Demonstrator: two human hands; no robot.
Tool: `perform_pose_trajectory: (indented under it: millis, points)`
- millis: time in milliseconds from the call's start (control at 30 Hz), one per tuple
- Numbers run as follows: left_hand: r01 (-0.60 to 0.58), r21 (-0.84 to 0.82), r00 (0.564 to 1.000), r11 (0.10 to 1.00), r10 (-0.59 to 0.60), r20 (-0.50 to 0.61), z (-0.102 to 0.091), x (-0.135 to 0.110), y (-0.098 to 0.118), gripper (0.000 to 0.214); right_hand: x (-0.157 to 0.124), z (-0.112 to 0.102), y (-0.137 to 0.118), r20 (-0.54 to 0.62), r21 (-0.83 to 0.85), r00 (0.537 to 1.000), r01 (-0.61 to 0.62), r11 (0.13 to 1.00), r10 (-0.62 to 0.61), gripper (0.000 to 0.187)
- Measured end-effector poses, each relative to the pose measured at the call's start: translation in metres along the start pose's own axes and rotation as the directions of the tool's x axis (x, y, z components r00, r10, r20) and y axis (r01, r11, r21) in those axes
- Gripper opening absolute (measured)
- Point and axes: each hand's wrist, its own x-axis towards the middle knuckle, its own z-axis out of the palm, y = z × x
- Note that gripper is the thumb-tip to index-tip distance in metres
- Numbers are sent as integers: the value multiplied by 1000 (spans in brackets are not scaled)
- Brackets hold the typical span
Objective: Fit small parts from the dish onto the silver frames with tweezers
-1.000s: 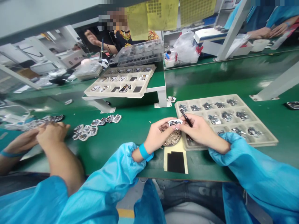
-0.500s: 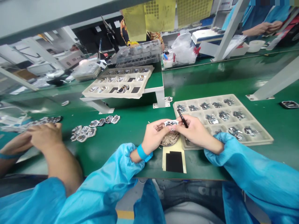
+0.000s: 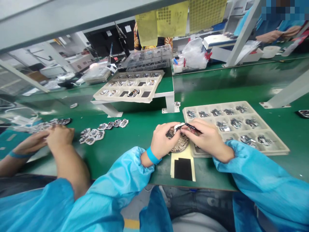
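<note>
My left hand (image 3: 162, 140) pinches a small white-rimmed housing (image 3: 178, 127) between thumb and fingers. In my right hand (image 3: 207, 138) is a slim black tool, apparently tweezers (image 3: 192, 127), its tip lying at the housing. The right fingertips are close to the housing too; whether they touch it I cannot tell. Just beneath both hands sits a round dish of tiny speckled pieces (image 3: 180, 146), partly covered by them. A black rectangular sheet (image 3: 183, 169) on yellowish backing lies nearer the table edge.
On the right, a cream compartment tray (image 3: 275, 150) holds small metal parts. A second tray (image 3: 120, 96) stands on a raised white-legged shelf (image 3: 169, 101). Several white-rimmed housings (image 3: 93, 135) lie to the left, near a co-worker's hands (image 3: 56, 138). A metal post (image 3: 285, 93) rises at the right.
The housing is tilted differently between my hands, and the black tool has swung from pointing up-left to lying flatter across it. The whole view has shifted slightly.
</note>
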Motion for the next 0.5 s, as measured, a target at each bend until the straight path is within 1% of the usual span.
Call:
perform_pose_trajectory:
  millis: [100, 167, 367, 500]
  points:
    - [-4, 25, 1000, 1000, 4, 23, -1, 0, 0, 22, -1, 2, 4, -14, -5, 1000, -13, 1000, 12, 9]
    - [0, 36, 999, 999, -2, 42, -2, 1, 0, 22, -2, 1, 6, -2, 0, 1000, -10, 1000, 10, 11]
    - [9, 74, 997, 997, -15, 76, -2, 1, 0, 21, -4, 1, 9, 85, -27, 996, 27, 999, -25, 18]
    - [47, 59, 994, 997, -52, 93, -2, 2, 0, 25, -3, 1, 10, 137, -53, 990, 35, 998, -28, 19]
